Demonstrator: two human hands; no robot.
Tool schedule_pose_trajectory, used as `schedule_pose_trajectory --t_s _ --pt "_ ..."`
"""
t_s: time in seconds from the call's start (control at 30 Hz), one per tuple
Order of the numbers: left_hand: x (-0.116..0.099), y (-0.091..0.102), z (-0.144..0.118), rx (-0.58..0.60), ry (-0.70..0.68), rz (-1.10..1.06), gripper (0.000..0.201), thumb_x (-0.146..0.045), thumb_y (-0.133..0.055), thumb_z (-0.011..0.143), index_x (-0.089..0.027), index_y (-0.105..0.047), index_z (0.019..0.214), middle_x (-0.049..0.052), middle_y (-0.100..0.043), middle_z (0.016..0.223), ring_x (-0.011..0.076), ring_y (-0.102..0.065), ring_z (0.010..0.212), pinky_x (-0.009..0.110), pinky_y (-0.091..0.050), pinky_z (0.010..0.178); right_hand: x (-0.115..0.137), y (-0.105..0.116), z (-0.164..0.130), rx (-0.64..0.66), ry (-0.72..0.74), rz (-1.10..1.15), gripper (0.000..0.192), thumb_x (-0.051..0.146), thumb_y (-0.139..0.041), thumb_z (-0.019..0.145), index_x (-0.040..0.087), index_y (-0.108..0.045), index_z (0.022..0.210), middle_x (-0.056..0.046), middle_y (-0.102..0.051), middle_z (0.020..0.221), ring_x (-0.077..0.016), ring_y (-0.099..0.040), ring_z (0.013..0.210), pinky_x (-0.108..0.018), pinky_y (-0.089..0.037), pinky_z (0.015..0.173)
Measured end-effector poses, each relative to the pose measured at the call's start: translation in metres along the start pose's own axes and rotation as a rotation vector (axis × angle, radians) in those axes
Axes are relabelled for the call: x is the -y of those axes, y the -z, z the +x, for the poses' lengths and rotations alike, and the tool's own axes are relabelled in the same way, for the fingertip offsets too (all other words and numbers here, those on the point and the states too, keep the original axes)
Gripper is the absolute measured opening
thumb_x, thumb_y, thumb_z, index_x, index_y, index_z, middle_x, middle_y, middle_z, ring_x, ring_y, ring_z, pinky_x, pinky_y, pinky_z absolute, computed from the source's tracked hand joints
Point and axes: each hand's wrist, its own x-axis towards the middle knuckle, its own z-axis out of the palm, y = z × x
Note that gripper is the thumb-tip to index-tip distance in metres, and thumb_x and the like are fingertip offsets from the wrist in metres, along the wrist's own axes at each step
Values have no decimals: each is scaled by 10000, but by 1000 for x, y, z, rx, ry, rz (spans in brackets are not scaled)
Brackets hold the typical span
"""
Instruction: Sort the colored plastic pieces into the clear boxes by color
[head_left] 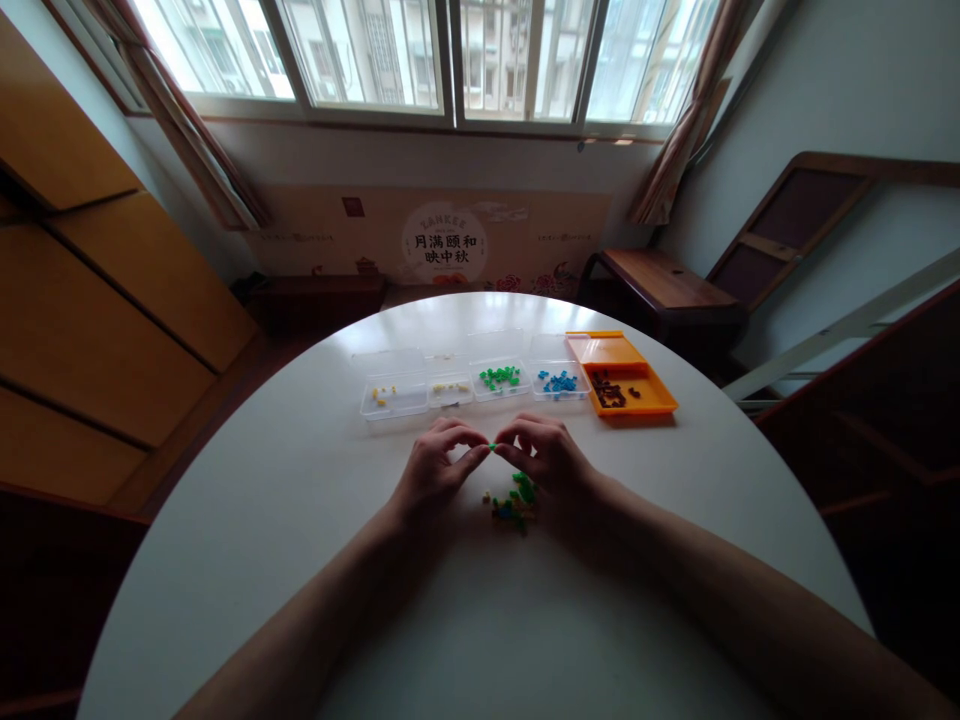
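Over the middle of the white table, my left hand (442, 465) and my right hand (546, 455) meet fingertip to fingertip. Pinched between them is a small green piece (492, 447), perhaps a toy brick, too small to make out fully. Both thumbs and forefingers press on it from either side. Just below my right hand lies a little pile of small pieces (514, 510), green, yellow, blue and dark ones together. My right hand partly overhangs the green part of that pile.
Beyond my hands stand open clear boxes with yellow pieces (384, 395), pale pieces (450, 388), green pieces (499, 378) and blue pieces (559, 383). An open orange box (654, 393) of dark brown pieces stands at their right. The round white table (262, 470) has a curved edge.
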Motion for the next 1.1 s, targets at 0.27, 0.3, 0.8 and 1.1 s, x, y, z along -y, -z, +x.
schedule_pose_trajectory --t_s 0.27,0.3,0.8,1.1 --pt "-2 0 0 4 28 5 164 -300 -613 832 -168 -692 773 50 -643 787 165 -590 783 267 -473 667 -2 -1 -1 -6 173 -174 120 272 -555 893 210 -658 897 -33 -641 810 -120 -558 673 -238 -437 662" --pt "-2 0 0 4 28 10 166 -302 -610 833 -170 -694 779 49 -645 784 164 -589 781 266 -471 665 -2 -1 -1 -9 173 -185 130 276 -546 899 212 -660 892 -34 -640 805 -125 -563 686 -240 -436 669" --pt "-3 1 0 -2 51 52 162 -277 -565 845 -166 -673 799 39 -648 767 151 -575 744 248 -448 630 -31 11 66 -224 -123 -200 106 240 -638 803 185 -704 865 -28 -663 773 -124 -550 615 -254 -431 630" --pt "-1 -1 -2 24 -46 60 57 -203 -616 822 -189 -671 822 38 -650 797 170 -581 813 298 -478 751 -43 16 74 -313 -281 -61 188 276 -609 795 171 -710 915 -29 -678 762 -116 -519 571 -251 -433 582"
